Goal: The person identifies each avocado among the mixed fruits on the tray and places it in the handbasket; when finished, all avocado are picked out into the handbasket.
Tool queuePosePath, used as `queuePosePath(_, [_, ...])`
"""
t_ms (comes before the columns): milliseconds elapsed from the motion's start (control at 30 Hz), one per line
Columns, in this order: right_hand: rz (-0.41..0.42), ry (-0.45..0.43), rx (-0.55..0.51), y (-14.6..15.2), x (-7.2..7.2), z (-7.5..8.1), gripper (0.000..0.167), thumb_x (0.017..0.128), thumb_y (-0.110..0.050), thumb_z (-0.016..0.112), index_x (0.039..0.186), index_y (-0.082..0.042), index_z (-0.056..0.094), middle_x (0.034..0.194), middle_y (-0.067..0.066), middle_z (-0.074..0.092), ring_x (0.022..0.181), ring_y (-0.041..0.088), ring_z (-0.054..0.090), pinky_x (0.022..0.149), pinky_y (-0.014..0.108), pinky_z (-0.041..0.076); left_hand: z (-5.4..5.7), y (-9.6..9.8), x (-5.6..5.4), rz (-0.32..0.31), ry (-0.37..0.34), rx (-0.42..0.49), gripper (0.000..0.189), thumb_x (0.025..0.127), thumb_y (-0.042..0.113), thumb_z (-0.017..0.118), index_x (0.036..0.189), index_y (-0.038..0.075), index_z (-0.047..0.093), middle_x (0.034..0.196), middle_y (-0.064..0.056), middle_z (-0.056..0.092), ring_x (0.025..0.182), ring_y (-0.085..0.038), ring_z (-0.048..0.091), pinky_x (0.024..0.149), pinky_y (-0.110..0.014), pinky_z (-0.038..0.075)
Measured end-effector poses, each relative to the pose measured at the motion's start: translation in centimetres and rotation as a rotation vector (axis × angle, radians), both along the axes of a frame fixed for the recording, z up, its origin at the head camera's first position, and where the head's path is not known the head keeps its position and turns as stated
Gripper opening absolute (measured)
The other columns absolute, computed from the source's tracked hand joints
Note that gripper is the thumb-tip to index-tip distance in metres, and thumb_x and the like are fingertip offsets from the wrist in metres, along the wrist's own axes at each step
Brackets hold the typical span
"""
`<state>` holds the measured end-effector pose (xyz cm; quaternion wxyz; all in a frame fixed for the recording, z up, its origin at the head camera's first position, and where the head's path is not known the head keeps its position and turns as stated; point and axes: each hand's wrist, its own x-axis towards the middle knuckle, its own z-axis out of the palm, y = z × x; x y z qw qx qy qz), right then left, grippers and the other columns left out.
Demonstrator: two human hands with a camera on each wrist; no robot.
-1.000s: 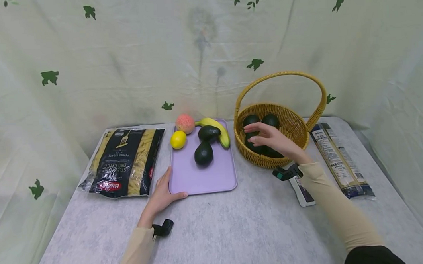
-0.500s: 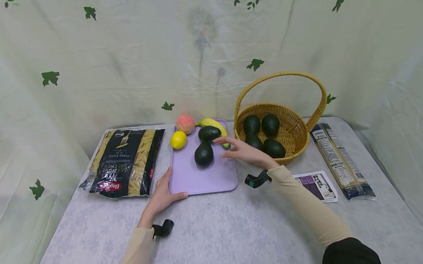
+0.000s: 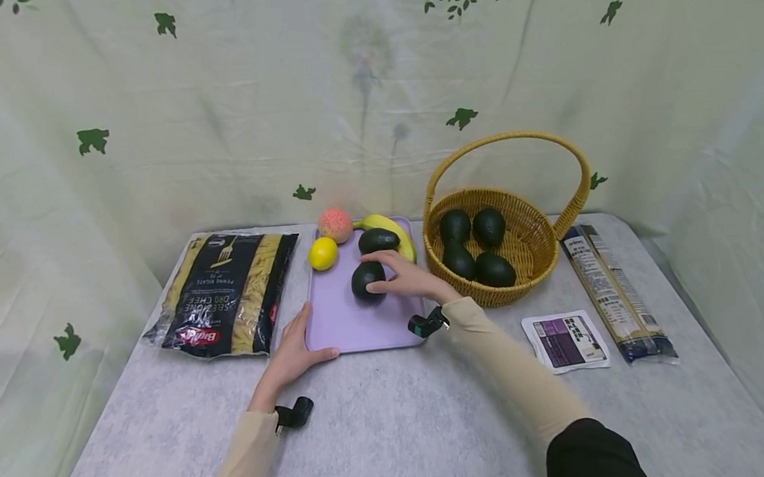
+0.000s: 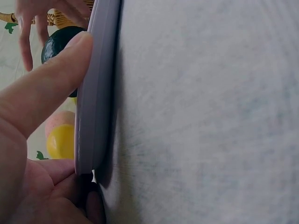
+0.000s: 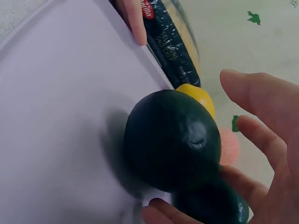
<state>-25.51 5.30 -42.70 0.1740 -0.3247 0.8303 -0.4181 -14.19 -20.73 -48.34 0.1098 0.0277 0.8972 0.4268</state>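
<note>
In the head view my left hand holds the front left corner of a lilac tray. Its thumb lies at the front rim, with the other fingers along the left side. My right hand reaches over the tray from the right, fingers spread around a dark green avocado. The right wrist view has this avocado between thumb and fingers, the thumb standing apart from it. Behind it lies a second avocado, against a banana. A lemon and a peach sit at the tray's back left.
A wicker basket with a tall handle stands to the right, several avocados inside. Farther right lie a long pasta packet and a purple-and-white packet. A penne bag lies left of the tray. A curtain hangs behind the table.
My right hand has moved left from above the basket to the front avocado on the tray, uncovering the basket's avocados and the purple-and-white packet. My left hand has stayed at the tray corner.
</note>
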Motion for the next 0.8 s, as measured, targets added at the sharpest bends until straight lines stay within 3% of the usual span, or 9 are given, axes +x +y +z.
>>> queuePosePath(167, [-0.018, 0.052, 0.097, -1.3, -0.3, -0.3, 0.056, 0.091, -0.032, 0.065, 0.142, -0.016, 0.047, 0.151, 0.013, 0.029, 0.136, 0.025, 0.029, 0.107, 0.045, 0.031, 0.0, 0.0, 0.1, 0.005, 0.001, 0.002, 0.111, 0.08, 0.033, 0.078, 0.152, -0.001, 0.001, 0.157, -0.024, 0.004, 0.142, -0.04, 0.002, 0.112, -0.055, 0.009])
queuePosePath(367, [-0.054, 0.087, 0.19, -2.6, -0.5, -0.8, 0.046, 0.091, -0.032, 0.066, 0.133, -0.02, 0.055, 0.151, 0.011, 0.029, 0.132, 0.028, 0.037, 0.106, 0.045, 0.032, 0.1, 0.1, 0.2, 0.008, 0.005, 0.007, 0.111, 0.08, 0.034, 0.078, 0.152, -0.001, 0.002, 0.156, -0.025, 0.005, 0.141, -0.041, 0.003, 0.111, -0.056, 0.01])
queuePosePath(567, [-0.074, 0.096, 0.127, -2.7, -0.6, -1.2, 0.039, 0.089, -0.023, 0.07, 0.125, -0.017, 0.06, 0.149, 0.011, 0.034, 0.134, 0.026, 0.034, 0.108, 0.042, 0.03, 0.2, 0.3, 0.2, 0.01, 0.002, 0.01, 0.111, 0.08, 0.034, 0.078, 0.152, 0.0, 0.002, 0.156, -0.024, 0.005, 0.141, -0.041, 0.003, 0.111, -0.056, 0.009])
queuePosePath(800, [-0.036, 0.07, 0.009, -1.8, -0.4, -0.8, 0.038, 0.088, -0.019, 0.069, 0.125, -0.014, 0.061, 0.148, 0.014, 0.035, 0.136, 0.025, 0.031, 0.108, 0.042, 0.029, 0.0, 0.1, 0.1, 0.009, 0.023, 0.01, 0.111, 0.079, 0.031, 0.079, 0.152, -0.002, 0.003, 0.156, -0.025, 0.006, 0.142, -0.04, 0.004, 0.112, -0.054, 0.008])
